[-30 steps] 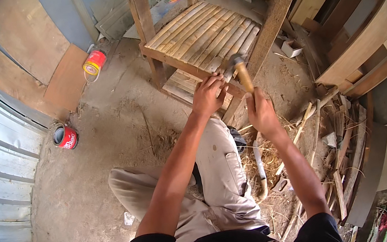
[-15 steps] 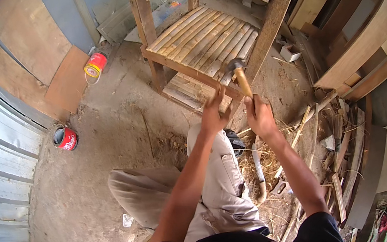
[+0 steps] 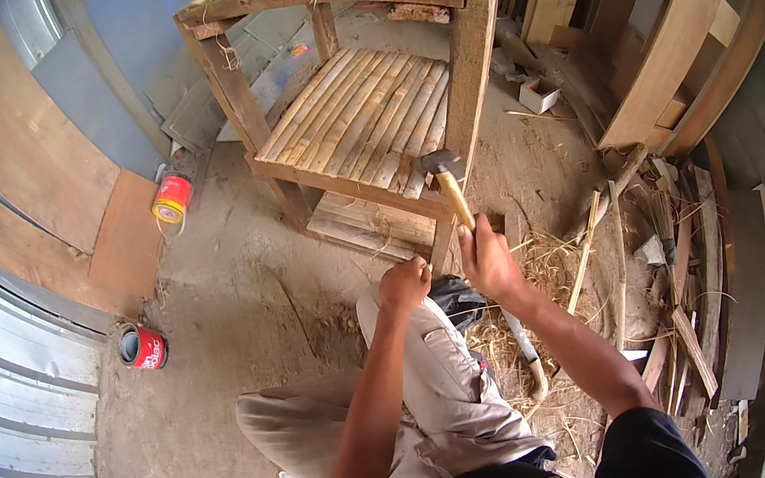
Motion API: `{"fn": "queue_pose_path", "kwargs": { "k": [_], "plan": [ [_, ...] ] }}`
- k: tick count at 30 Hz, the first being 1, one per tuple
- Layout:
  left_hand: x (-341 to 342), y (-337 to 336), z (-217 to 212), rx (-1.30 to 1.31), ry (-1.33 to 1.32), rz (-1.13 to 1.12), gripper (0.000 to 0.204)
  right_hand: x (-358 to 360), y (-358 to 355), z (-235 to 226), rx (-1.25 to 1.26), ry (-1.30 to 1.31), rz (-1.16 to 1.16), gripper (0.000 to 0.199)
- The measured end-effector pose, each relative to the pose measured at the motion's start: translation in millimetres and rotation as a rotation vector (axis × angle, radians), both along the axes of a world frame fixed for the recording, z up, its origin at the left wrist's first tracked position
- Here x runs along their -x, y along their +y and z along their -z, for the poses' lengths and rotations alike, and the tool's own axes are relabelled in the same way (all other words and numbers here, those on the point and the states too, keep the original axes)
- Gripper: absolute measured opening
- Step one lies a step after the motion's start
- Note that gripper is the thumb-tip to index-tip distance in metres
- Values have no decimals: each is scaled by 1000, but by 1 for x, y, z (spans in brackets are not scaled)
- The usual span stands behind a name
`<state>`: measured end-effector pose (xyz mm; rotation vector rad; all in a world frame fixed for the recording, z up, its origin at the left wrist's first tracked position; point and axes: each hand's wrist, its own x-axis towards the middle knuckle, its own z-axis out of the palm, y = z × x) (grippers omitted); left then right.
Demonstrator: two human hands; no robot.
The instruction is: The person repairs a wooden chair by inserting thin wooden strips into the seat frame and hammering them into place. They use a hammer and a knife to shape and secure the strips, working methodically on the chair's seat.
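My right hand (image 3: 492, 262) is wrapped round the light wooden handle of a hammer (image 3: 454, 196). Its dark head is raised by the front right corner of a wooden rack (image 3: 322, 170), whose shelves are made of bamboo slats (image 3: 362, 112). Just above my bent knee, close to the rack's lower front, my left hand (image 3: 405, 284) is closed with its fingers curled in. Whatever those fingers may pinch is too small or hidden to make out. A black bag-like thing (image 3: 457, 301) lies on the floor between my two hands.
A long tool with a curved wooden handle (image 3: 526, 346) lies by my right leg among shavings. Wood strips (image 3: 686, 291) are heaped at the right, below leaning boards (image 3: 673, 53). Two paint cans, one red (image 3: 144, 348) and one red and yellow (image 3: 171, 200), stand at the left.
My left hand has drawn back from the rack's front rail toward my knee and gone from spread fingers to closed. The hammer stays in my right hand. The view has shifted, showing more of the rack's top.
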<state>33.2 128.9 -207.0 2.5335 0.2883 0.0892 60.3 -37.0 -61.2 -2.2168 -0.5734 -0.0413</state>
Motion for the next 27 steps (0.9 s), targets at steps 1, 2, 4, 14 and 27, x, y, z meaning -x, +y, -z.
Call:
{"fn": "queue_pose_path", "kwargs": {
  "k": [1, 2, 4, 14, 27],
  "plan": [
    [1, -2, 0, 3, -28, 6, 27, -1, 0, 1, 49, -80, -73, 29],
    [1, -2, 0, 21, -8, -1, 27, 1, 0, 3, 22, -81, -49, 29],
    [1, -4, -2, 20, -93, 25, 27, 1, 1, 3, -39, -60, -15, 31],
    [4, -2, 0, 33, -39, -6, 28, -2, 6, -4, 33, 51, -71, 30],
    [7, 0, -1, 36, -114, 10, 31, -9, 3, 1, 65, 12, -54, 27]
  ]
}}
